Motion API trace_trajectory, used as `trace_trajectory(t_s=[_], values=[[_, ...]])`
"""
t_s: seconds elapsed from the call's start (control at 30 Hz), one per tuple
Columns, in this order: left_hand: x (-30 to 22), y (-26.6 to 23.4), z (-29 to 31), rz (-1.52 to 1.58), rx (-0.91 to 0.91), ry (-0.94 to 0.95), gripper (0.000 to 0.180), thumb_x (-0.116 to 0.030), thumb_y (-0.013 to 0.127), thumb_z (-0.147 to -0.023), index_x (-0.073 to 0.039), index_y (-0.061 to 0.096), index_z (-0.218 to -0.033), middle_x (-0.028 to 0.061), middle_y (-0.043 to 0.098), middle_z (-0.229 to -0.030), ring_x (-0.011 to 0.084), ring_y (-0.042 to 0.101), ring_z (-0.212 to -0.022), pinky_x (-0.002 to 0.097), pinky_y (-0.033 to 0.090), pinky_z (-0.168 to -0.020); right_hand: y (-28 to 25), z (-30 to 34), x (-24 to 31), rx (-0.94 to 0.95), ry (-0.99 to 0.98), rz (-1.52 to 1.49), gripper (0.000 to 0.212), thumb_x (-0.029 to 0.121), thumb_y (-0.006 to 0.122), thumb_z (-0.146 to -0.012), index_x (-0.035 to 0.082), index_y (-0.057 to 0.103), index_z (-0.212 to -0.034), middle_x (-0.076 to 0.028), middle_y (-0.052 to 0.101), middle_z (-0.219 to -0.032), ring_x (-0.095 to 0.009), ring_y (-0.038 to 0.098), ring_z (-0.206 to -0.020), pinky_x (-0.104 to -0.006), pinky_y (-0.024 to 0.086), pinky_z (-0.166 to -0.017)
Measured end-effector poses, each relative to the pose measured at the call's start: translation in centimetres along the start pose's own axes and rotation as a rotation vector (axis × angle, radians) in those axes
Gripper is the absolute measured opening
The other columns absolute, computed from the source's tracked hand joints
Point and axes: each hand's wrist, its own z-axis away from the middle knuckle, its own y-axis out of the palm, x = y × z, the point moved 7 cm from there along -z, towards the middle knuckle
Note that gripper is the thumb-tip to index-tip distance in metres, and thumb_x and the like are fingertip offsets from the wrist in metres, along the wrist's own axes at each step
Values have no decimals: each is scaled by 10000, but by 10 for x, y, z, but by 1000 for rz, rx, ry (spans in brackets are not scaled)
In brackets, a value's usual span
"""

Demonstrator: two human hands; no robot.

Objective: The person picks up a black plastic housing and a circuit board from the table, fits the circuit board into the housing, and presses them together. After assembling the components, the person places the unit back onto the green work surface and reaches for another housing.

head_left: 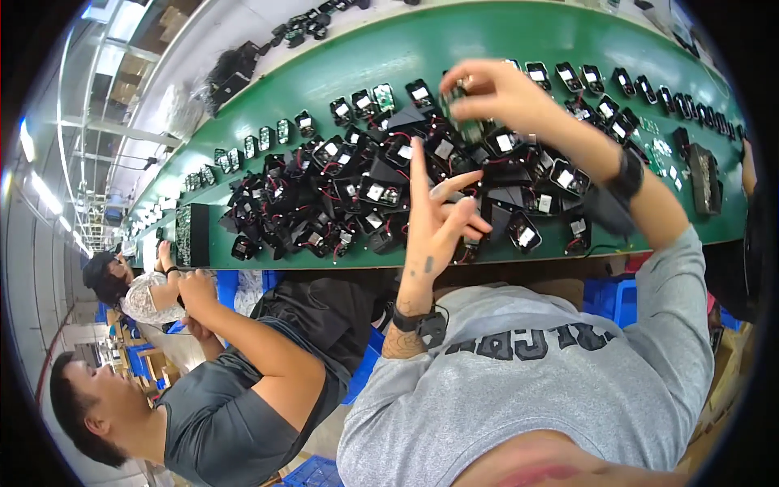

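My right hand (pixel 507 96) is raised over the far part of a heap, with its fingers curled round a green circuit board (pixel 468 130). My left hand (pixel 438 223) hovers above the near edge of the heap, fingers spread and nothing in them. Beneath both hands lies the heap of small black plastic housings (pixel 349 191) with red wires and pale components inside. One open housing (pixel 523 235) lies close to the right of my left hand. Dark bands circle both wrists.
The green worktable (pixel 324 93) curves across the view. Rows of upright housings (pixel 686 105) line its far side. A black tray (pixel 703 174) and loose circuit boards (pixel 661 148) are at right; a black box (pixel 192 235) is at left. A co-worker (pixel 235 381) sits close on my left.
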Motion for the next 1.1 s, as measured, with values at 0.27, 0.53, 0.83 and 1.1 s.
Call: trace_trajectory(t_s=[0.27,0.53,0.83,1.1], values=[[3,-93,66,-230,-460,13,453,-178,487,-960,-14,399,-1372,185,647,-1045,170,667,-663,236,536,-559,-77,-144,-108,-324,179,508,347,150,737,-729,46,668,-1052,-108,678,-914,-200,653,-826,-322,537,-702],[-8,-131,66,-316,-503,40,370,-182,492,-956,3,507,-1275,150,668,-996,153,665,-684,235,530,-578,-49,-178,-187,-348,189,670,227,116,681,-734,32,691,-944,-174,673,-997,-342,633,-960,-413,501,-840],[-84,-293,-127,-1557,-533,164,259,-138,539,-808,-30,684,-993,214,666,-952,378,629,-944,432,494,-833,-52,-141,-73,-82,114,689,480,234,698,-776,-9,583,-1174,-154,643,-1126,-273,622,-1026,-370,479,-898],[-4,-395,-219,-1658,-438,-487,331,-219,648,-795,10,663,-1034,252,628,-1087,367,610,-1054,426,489,-884,-73,169,144,-49,29,508,438,107,687,-699,-36,621,-1108,-165,672,-987,-235,639,-947,-322,474,-849]])
